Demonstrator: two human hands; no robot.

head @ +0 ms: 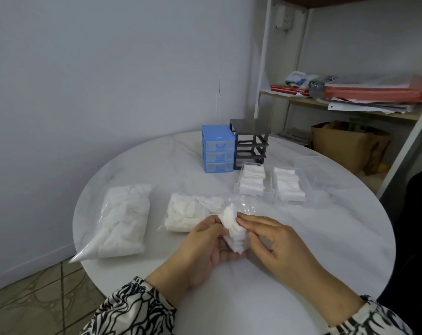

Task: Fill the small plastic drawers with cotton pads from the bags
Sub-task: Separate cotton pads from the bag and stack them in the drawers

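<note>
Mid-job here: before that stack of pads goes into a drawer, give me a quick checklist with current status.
1. Stack of white cotton pads in grip of both the left hand and right hand: ok.
2. Pad edges squared: not ok, fanned.
3. Empty clear plastic drawer on the round white table to receive them: ok.
4. Two nearer clear drawers already hold pads: ok.
5. Dark grey drawer frame slots open: ok.
6. Stack fits the drawer: cannot tell.

Open tabletop at lower centre and right; clutter across the middle.

Bare table (326,238) lies right of the hands and in front of them. The opened bag (188,215) and full bag (125,223) block the left middle; three clear drawers (253,181) and two frames (218,151) crowd the upper centre.
</note>
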